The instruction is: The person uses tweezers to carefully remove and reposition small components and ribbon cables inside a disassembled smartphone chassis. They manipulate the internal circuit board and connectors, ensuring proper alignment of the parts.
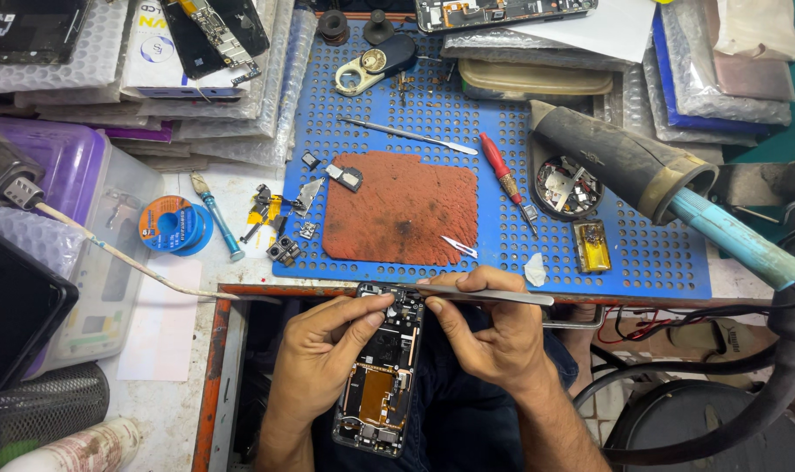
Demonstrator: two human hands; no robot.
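Two hands over an opened phone point(381, 371), left hand point(323, 354) fingers gripping it, right hand point(485, 328) fingers pinching tweezers point(489, 295), bubble-wrapped packages point(231, 105) stacked upper left.

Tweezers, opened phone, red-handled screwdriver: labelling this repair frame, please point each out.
tweezers point(493, 295), head view, mid-shaft.
opened phone point(381, 385), head view, orange flex area.
red-handled screwdriver point(495, 162), head view, red handle.
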